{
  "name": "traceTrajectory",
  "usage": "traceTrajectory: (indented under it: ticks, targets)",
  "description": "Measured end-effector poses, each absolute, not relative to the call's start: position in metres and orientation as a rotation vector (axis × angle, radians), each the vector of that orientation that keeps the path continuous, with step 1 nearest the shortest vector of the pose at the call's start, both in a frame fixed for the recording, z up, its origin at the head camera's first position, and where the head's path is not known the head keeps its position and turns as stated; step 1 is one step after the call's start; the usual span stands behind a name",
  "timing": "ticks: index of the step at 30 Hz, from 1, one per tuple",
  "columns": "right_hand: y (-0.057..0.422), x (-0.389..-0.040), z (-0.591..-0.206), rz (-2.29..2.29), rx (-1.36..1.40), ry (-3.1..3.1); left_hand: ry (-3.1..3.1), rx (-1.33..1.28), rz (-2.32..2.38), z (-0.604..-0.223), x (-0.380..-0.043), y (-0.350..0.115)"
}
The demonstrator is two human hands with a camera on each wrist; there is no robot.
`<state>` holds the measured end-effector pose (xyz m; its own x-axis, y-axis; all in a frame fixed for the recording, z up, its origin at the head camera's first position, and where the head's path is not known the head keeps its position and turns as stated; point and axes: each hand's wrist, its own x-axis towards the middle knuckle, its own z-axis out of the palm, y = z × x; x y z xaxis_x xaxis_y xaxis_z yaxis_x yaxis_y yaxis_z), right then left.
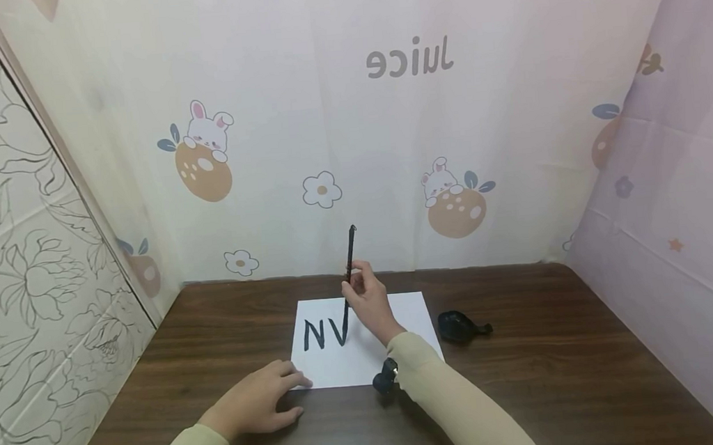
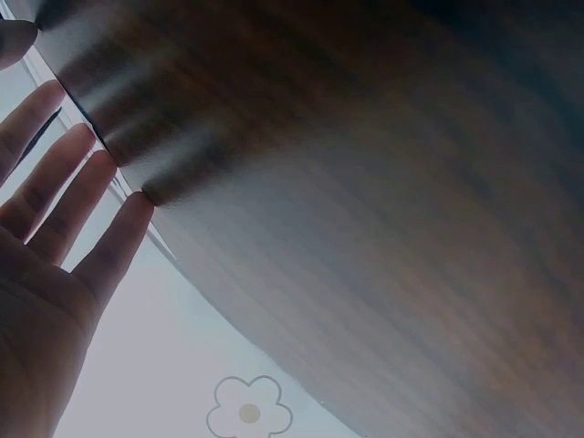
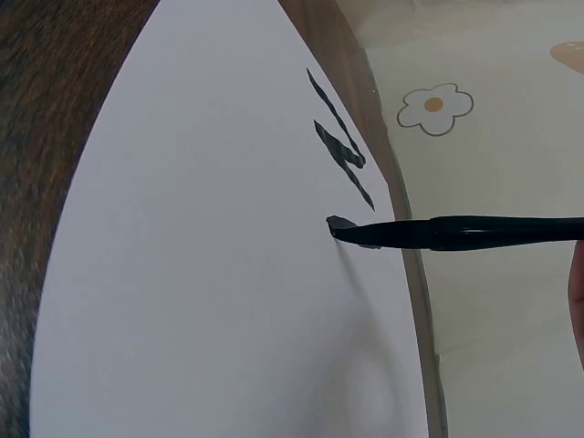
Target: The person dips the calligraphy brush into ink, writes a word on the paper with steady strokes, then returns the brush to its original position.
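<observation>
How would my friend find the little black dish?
On the brown table lies a white sheet of paper. Just right of it sits the black dish. Unlike the slim black brush, it is rounded, with a narrow stem pointing right.

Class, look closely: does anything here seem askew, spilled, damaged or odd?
The word "Juice" on the back curtain reads mirrored, perhaps because it hangs inside out. No spill shows on the visible paper.

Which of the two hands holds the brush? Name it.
The right hand: it pinches the black brush over the white paper, while the left hand rests at the paper's near left corner, holding no brush.
</observation>
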<state>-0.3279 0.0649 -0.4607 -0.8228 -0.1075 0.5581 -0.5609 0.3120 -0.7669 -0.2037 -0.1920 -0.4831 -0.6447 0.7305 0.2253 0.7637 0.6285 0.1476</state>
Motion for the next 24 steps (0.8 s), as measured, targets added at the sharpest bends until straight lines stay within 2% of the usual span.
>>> traceTrajectory:
  ticks: [24]
  targets:
    - [0.0688, -0.3301, -0.4676, 1.518, 0.577, -2.207, -2.769, -1.22, -0.346, -0.4835, -0.2042, -0.1915]
